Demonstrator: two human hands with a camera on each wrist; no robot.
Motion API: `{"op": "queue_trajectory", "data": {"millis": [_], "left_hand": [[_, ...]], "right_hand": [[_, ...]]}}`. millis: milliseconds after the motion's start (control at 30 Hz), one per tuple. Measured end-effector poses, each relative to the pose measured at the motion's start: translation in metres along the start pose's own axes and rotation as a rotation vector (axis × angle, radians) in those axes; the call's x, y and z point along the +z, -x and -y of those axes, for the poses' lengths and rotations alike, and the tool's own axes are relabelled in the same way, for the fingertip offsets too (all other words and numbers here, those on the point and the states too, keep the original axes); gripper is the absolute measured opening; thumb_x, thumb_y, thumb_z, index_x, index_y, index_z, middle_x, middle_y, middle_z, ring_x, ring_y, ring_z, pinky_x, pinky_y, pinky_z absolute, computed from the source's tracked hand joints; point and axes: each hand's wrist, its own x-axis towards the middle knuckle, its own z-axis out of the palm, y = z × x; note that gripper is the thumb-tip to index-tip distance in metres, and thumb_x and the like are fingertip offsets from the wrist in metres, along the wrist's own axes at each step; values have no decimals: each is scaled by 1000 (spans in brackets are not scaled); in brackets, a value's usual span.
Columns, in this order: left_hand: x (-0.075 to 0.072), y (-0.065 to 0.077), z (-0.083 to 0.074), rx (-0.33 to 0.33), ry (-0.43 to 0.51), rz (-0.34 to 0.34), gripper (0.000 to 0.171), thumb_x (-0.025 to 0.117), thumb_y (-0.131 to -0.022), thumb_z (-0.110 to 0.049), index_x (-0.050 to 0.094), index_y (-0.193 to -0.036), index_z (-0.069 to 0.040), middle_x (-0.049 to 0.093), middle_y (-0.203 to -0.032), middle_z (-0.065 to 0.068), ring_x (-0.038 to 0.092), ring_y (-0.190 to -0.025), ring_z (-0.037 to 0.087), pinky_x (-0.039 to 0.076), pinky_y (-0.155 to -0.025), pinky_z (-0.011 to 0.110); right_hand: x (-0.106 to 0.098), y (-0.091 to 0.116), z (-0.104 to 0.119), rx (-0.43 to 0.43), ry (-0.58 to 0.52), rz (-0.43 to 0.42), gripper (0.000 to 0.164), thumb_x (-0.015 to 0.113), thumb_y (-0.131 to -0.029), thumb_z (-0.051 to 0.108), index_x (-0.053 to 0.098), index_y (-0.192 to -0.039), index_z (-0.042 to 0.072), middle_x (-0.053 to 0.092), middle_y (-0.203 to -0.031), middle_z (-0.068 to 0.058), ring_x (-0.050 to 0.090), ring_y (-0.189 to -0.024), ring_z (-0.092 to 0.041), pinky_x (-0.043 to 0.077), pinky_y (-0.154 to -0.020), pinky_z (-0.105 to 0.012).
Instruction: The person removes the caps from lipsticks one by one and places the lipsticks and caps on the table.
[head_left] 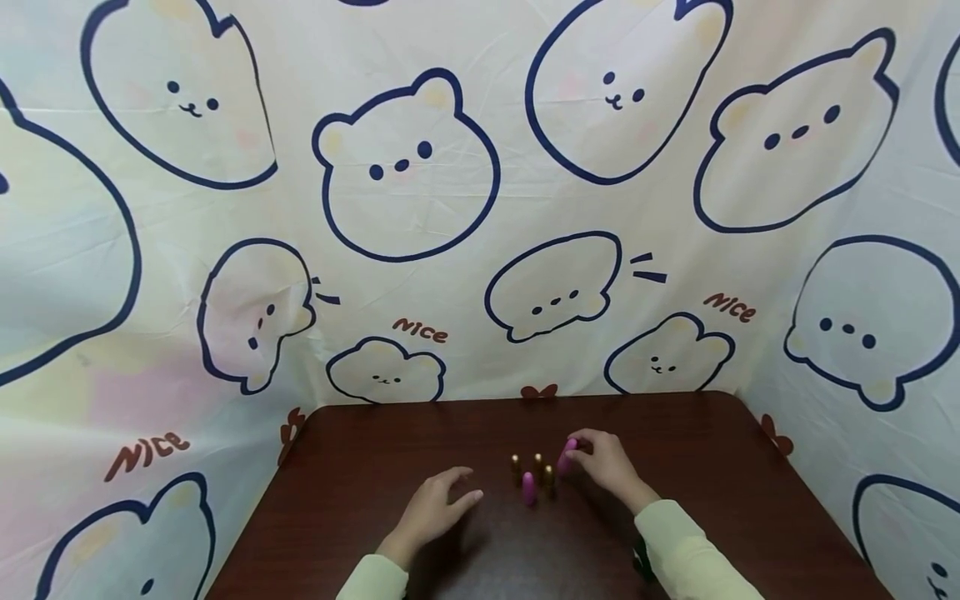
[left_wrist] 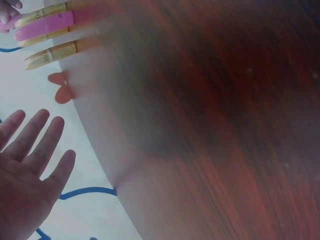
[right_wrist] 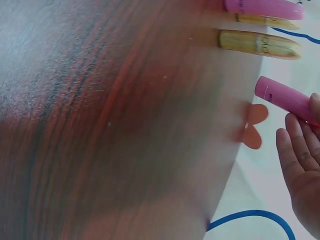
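Note:
My right hand (head_left: 609,464) pinches the upper end of a pink lipstick tube (head_left: 567,457) between thumb and fingers. The tube tilts, its lower end close over the table, as the right wrist view shows. Just left of it stands a small group of upright tubes: a second pink lipstick (head_left: 529,489) at the front and gold lipsticks (head_left: 549,479) beside and behind it. Their tops are rounded, and faint lettering marks the sides. On the group's left, my left hand (head_left: 432,510) hovers with fingers spread and holds nothing; the left wrist view shows its palm (left_wrist: 22,190).
All the tubes stand on a dark reddish-brown wooden table (head_left: 390,442) with rounded far corners. A pale cloth (head_left: 465,367) printed with blue-outlined animal faces hangs behind the table and along both sides.

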Motion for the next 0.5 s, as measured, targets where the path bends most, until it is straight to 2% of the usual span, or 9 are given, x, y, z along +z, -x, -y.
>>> {"op": "queue_trajectory", "data": {"millis": [133, 500], "left_hand": [[-1, -2, -5, -23, 82, -22, 49, 64, -92, -43, 59, -128, -9, 63, -121, 13, 58, -112, 35, 48, -88, 53], [1, -9, -10, 34, 227, -81, 49, 63, -94, -41, 60, -126, -4, 64, -116, 16, 60, -108, 33, 46, -88, 56]], "right_hand": [[-6, 0, 4, 11, -68, -36, 20, 74, -85, 10, 71, -105, 7, 67, -91, 2, 59, -80, -17, 53, -73, -33], [-14, 5, 22, -4, -180, -99, 21, 73, -87, 14, 71, -108, 9, 70, -94, 0, 62, -83, -19, 54, -71, -32]]}}
